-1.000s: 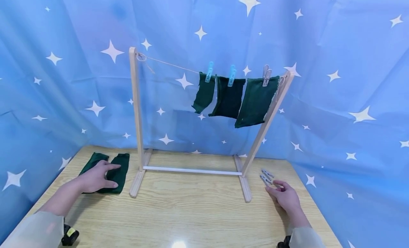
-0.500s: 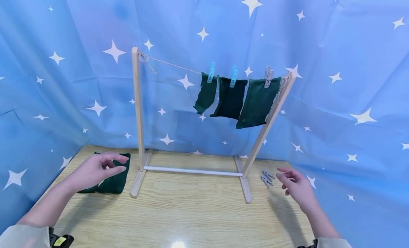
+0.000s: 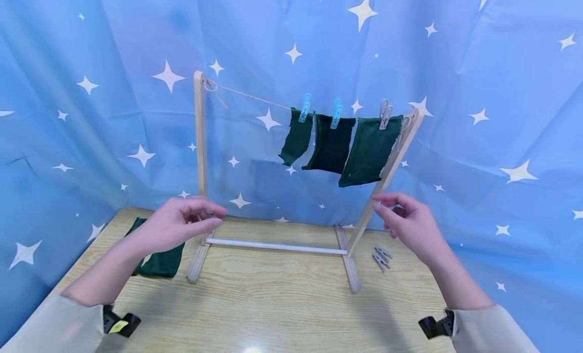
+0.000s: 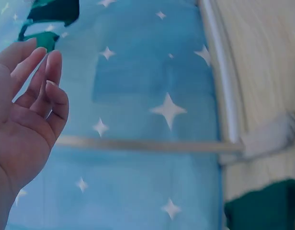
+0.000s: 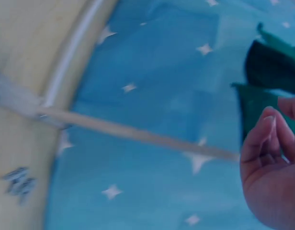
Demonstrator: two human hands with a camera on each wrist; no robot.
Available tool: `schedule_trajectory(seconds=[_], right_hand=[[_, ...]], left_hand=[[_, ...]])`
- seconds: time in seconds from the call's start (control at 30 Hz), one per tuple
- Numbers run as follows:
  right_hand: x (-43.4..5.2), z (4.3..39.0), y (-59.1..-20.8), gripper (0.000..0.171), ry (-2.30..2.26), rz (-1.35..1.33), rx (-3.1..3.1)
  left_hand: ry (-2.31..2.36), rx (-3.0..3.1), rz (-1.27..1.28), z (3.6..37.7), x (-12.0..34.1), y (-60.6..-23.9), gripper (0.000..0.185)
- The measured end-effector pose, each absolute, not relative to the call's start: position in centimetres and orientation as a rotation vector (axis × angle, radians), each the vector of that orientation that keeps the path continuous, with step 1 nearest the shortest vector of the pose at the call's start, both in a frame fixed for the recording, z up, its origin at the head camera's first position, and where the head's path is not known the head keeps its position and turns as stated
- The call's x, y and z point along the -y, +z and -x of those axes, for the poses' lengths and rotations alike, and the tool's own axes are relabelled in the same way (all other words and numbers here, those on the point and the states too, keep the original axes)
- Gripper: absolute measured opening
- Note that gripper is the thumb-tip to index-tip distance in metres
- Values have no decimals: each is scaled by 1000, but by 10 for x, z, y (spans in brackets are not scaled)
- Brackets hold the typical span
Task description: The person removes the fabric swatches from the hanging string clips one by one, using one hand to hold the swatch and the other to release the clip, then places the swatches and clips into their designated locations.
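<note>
Both hands, left hand point(image 3: 175, 224) and right hand point(image 3: 407, 221), hover loosely open and empty beside the drying rack point(image 3: 199, 156); a careless bump could topple it.

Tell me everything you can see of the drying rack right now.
The drying rack is pale bare wood: two posts on flat feet, a white rail joining them low down, a string tied across the top. Its right post leans outward. Three dark green cloths hang from the string's right half by pegs. It stands on the table; neither hand touches it.
</note>
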State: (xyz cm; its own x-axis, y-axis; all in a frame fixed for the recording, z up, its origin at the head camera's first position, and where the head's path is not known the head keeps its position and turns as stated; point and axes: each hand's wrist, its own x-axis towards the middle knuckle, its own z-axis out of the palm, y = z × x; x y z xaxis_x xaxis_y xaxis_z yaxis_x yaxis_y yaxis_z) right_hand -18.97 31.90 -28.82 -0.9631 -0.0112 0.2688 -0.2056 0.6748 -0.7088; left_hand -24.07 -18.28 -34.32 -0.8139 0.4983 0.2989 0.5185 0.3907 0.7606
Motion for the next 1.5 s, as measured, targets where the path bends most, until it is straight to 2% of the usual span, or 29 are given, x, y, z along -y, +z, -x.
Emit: schedule_trajectory(seconds=[0.47,0.83,1.1,1.37,1.5], right_hand=[[-245,221,-200,40,1180,-351,2536],[-195,236,-152,36,1103,-435,2497],[-168,250,-135,42,1103,-411,2518],[-157,265,-137,57,1128,-368,2551],[-151,269,-139,59,1113,-358,2579]], left_hand=[[-1683,2402,916,274,105,-288,32],[-1864,2234,809,310,50,-252,52],[-1855,2214,657,329,24,-243,56],[-2033,2107,593,337,11,-247,41],[-2107,2061,594,338,7,-247,38]])
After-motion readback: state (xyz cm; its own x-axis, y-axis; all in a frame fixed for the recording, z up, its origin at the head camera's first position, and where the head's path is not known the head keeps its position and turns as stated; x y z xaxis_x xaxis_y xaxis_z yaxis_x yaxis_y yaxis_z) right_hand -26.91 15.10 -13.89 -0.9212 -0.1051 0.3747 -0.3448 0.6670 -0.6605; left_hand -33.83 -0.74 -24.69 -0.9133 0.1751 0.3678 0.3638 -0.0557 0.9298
